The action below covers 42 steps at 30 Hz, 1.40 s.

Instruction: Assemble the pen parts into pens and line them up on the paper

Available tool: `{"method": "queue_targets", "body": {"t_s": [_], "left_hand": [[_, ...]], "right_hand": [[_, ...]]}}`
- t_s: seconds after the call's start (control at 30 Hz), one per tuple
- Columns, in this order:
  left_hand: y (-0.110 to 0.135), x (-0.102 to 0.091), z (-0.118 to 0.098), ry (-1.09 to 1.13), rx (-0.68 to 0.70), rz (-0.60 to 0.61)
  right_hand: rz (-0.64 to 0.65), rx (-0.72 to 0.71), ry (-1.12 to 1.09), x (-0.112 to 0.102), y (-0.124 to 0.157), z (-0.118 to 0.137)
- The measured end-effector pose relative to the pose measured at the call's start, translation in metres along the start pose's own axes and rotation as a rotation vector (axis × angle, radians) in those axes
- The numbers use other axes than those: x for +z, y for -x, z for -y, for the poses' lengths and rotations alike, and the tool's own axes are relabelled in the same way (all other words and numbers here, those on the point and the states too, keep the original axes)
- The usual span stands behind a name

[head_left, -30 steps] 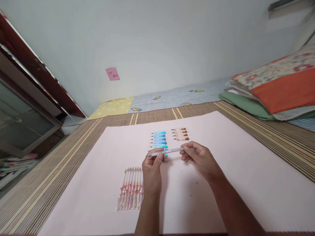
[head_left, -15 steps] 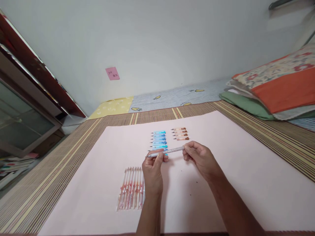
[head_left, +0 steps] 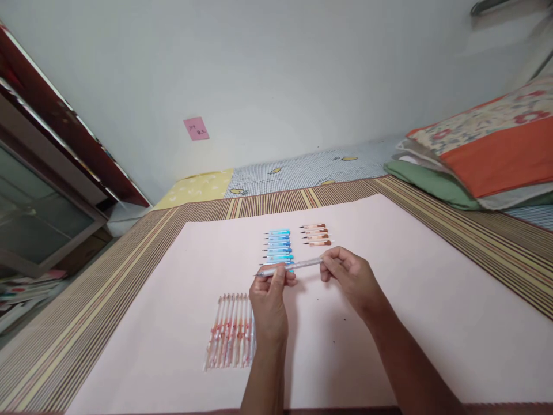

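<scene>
A slim whitish pen [head_left: 307,263] is held nearly level above the pink sheet, its pointed tip toward the left. My left hand [head_left: 272,294] is closed around the tip half, thumb pressed on the barrel. At the other end, the fingers of my right hand [head_left: 348,276] pinch the pen. Just beyond my left hand lies a column of blue pens [head_left: 279,245], the nearest partly covered by the hand. Several brown-and-peach pens [head_left: 316,234] lie in a short column to their right. Left of my left forearm, a row of clear pens with red-pink patterns [head_left: 231,331] lies side by side.
The pink sheet [head_left: 147,323] covers much of a striped mat [head_left: 108,276]. A few tiny dark specks lie on the sheet near my right forearm. Folded bedding [head_left: 484,155] is stacked at the far right. A wall with a pink note [head_left: 196,128] rises behind.
The pen's tip extends slightly more beyond my left hand. Both hands keep their hold on the pen, and the laid-out pens have not moved.
</scene>
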<state>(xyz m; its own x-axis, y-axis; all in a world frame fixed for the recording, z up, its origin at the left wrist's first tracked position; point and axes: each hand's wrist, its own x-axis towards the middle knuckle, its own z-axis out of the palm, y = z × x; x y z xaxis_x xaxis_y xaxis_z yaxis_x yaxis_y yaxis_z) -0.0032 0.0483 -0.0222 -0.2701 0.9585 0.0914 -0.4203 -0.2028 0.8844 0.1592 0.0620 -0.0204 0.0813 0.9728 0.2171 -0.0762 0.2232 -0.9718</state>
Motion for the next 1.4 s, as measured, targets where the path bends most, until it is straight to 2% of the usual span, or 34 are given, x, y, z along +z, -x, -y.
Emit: {"method": "queue_targets", "body": {"t_s": [0.3,0.57,0.8,1.4], "left_hand": [[-0.002,0.003,-0.002,0.103,-0.058,-0.004],[-0.003,-0.001,-0.006,0.102,-0.2,0.14],[-0.003,-0.004,-0.002,0.072,-0.167,0.177],[-0.003,-0.003,0.002,0.057,-0.169,0.172]], "right_hand": [[-0.066,-0.042,-0.013,0.005,-0.001,0.002],[-0.139,-0.039,-0.089,0.0,-0.004,0.003],[-0.117,0.018,-0.19,-0.003,-0.004,0.002],[-0.135,0.033,-0.154,-0.005,-0.006,0.0]]}}
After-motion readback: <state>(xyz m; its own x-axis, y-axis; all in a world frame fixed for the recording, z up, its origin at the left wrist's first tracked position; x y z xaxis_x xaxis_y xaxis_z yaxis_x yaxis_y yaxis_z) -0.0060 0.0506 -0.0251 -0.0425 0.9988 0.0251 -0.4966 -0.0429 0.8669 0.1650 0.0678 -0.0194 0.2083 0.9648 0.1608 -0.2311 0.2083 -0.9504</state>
